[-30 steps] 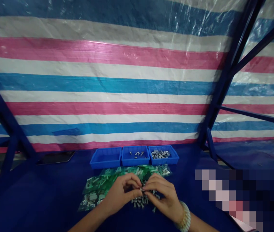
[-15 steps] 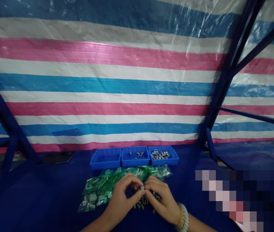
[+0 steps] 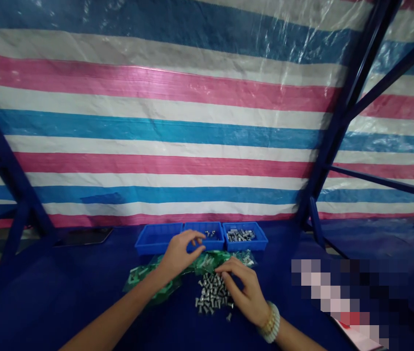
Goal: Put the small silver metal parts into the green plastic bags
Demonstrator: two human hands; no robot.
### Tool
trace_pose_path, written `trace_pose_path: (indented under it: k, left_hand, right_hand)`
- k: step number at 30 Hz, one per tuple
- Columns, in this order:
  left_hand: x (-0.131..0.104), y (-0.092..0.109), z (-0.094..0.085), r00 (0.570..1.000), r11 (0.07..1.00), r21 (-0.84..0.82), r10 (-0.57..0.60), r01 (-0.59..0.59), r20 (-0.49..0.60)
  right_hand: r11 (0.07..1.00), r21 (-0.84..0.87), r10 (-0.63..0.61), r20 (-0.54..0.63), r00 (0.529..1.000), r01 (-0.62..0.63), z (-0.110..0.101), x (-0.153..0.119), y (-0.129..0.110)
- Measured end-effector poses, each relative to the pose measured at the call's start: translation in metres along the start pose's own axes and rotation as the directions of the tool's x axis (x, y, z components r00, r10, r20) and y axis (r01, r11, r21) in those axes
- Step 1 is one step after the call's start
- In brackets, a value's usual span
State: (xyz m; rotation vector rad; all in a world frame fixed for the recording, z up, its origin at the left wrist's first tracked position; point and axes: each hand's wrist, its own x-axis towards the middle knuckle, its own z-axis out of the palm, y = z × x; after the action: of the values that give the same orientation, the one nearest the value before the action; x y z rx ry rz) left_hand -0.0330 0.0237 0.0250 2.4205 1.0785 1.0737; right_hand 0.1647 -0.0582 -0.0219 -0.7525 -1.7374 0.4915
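Note:
My left hand (image 3: 183,251) is over the front of the middle blue tray (image 3: 215,245), fingers curved and apart, with nothing visible between them. My right hand (image 3: 241,287), with a beaded bracelet (image 3: 273,322) at the wrist, reaches over the upper right of a pile of small metal screws (image 3: 211,294) on the blue table. Its thumb and forefinger are close together; whether a small part is between them is too small to tell. Green plastic bags of parts (image 3: 163,280) lie behind and left of the pile, partly under my left arm.
The left blue tray (image 3: 156,249) shows no parts. Metal pieces fill much of the right blue tray (image 3: 260,243). A dark flat device (image 3: 86,236) lies at the back left. Blue metal frame posts (image 3: 329,141) stand before a striped sheet (image 3: 170,161). Pixelation hides an area at right.
My left hand has moved away from my right hand, up to the middle tray, and its fingers have parted. My right hand has shifted slightly right. More of the screw pile now shows.

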Motion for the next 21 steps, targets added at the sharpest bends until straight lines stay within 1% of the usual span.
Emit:
trace_pose_path:
  k: [1, 2, 3, 4, 6, 9, 11, 13, 16, 18, 19, 21]
  left_hand:
    - [-0.01, 0.002, -0.002, 0.993, 0.999, 0.023, 0.02, -0.023, 0.114]
    - [-0.02, 0.006, -0.004, 0.972, 0.998, 0.049, 0.036, -0.048, 0.233]
    - [-0.03, 0.009, -0.006, 0.941, 0.994, 0.077, 0.042, -0.072, 0.336]
    - [-0.038, 0.012, -0.008, 0.91, 0.991, 0.104, 0.038, -0.089, 0.413]
    - [-0.051, 0.016, -0.01, 0.864, 0.982, 0.158, 0.008, -0.101, 0.504]
    - [-0.059, 0.018, -0.009, 0.82, 0.975, 0.206, -0.048, -0.087, 0.571]
    - [-0.059, 0.017, -0.007, 0.808, 0.977, 0.202, -0.064, -0.07, 0.586]
    - [-0.058, 0.016, -0.006, 0.818, 0.983, 0.177, -0.061, -0.051, 0.573]
    - [-0.056, 0.017, -0.006, 0.869, 0.993, 0.121, -0.058, -0.002, 0.491]
    - [-0.055, 0.018, -0.006, 0.91, 0.996, 0.053, -0.086, 0.07, 0.406]
    - [-0.055, 0.02, -0.006, 0.925, 0.993, 0.001, -0.107, 0.114, 0.364]
    - [-0.055, 0.023, -0.004, 0.941, 0.97, -0.144, -0.143, 0.194, 0.305]
  right_hand:
    - [1.0, 0.002, 0.0, -0.002, 1.0, 0.0, 0.0, 0.0, -0.001]
    - [1.0, 0.003, 0.002, -0.001, 1.0, -0.002, 0.0, -0.001, -0.002]
    - [1.0, 0.003, 0.003, 0.003, 1.0, -0.003, 0.0, -0.001, -0.003]
    - [1.0, 0.001, 0.004, 0.009, 1.0, -0.004, 0.0, -0.001, -0.004]
    - [1.0, -0.005, -0.001, 0.019, 1.0, 0.001, 0.0, -0.002, -0.005]
    - [1.0, -0.018, -0.006, 0.016, 1.0, 0.006, 0.0, -0.001, -0.005]
    - [1.0, -0.027, -0.006, 0.011, 1.0, 0.006, 0.0, -0.001, -0.004]
    - [0.999, -0.034, -0.007, 0.008, 1.0, 0.008, 0.0, -0.001, -0.004]
    - [0.999, -0.043, -0.014, 0.01, 1.0, 0.014, 0.001, -0.002, -0.002]
    - [0.998, -0.056, -0.021, 0.016, 1.0, 0.022, 0.002, -0.002, -0.002]
    - [0.998, -0.063, -0.027, 0.021, 0.999, 0.028, 0.002, -0.003, -0.002]
    - [0.996, -0.071, -0.043, 0.034, 0.999, 0.045, 0.003, -0.003, -0.004]
